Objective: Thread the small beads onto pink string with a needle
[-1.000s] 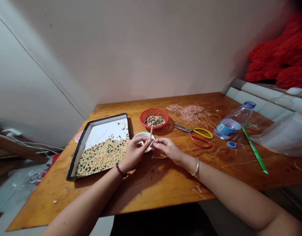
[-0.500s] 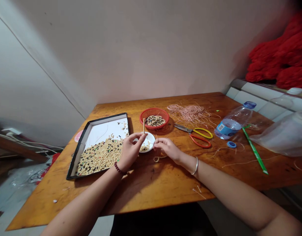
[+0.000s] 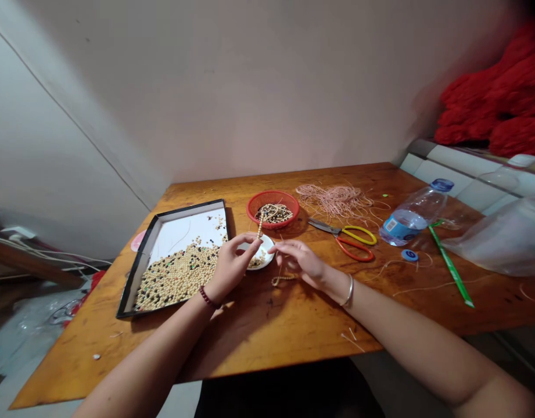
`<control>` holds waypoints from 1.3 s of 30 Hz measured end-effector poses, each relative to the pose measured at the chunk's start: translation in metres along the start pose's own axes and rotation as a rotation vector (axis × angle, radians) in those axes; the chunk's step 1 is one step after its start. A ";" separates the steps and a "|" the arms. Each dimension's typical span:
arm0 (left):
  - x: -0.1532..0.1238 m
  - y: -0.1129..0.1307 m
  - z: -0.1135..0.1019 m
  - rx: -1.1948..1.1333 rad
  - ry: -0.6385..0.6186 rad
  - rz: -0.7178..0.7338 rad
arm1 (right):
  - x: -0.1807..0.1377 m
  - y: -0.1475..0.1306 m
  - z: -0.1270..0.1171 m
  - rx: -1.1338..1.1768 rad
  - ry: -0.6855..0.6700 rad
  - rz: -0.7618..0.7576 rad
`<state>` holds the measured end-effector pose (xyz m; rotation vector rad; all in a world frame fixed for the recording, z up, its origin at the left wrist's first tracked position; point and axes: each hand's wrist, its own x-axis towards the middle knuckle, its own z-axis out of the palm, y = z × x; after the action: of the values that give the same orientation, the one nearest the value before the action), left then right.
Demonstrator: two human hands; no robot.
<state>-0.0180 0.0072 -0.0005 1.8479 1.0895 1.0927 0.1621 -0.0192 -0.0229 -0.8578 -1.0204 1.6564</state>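
Observation:
My left hand [image 3: 236, 261] pinches a short strand of cream beads [image 3: 261, 222] between thumb and fingertips, and the strand sticks up above them. Just to its right, my right hand [image 3: 300, 261] has thumb and forefinger close together on a thin cord, with the other fingers loosely curled. Below that hand, a curved length of strung beads [image 3: 283, 279] shows near the table top, partly hidden by the fingers. Between and behind both hands stands a small white dish [image 3: 269, 242] with a few loose beads; my left hand covers part of it.
A black-edged tray [image 3: 128, 290] of loose beads lies left. Behind are a red basket [image 3: 250, 210] of strung beads, a heap of pink cord [image 3: 332, 200] and scissors [image 3: 356, 251]. A water bottle [image 3: 409, 220], blue cap [image 3: 409, 255] and green strip [image 3: 452, 270] lie right.
The upright bead strand has tilted and bent slightly to the right. My right hand's fingers have loosened and spread somewhat. My left hand has barely moved.

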 end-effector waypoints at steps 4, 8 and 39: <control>-0.001 -0.001 -0.002 0.216 -0.101 0.181 | 0.003 -0.008 -0.008 0.150 0.102 0.028; -0.003 0.002 -0.002 0.499 -0.179 0.346 | 0.006 -0.010 -0.014 0.221 0.155 0.053; -0.003 -0.004 -0.001 0.904 -0.115 0.377 | 0.006 -0.007 -0.014 0.180 0.114 0.049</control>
<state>-0.0209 0.0057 -0.0049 2.8740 1.3183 0.6982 0.1753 -0.0092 -0.0223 -0.8525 -0.7654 1.6915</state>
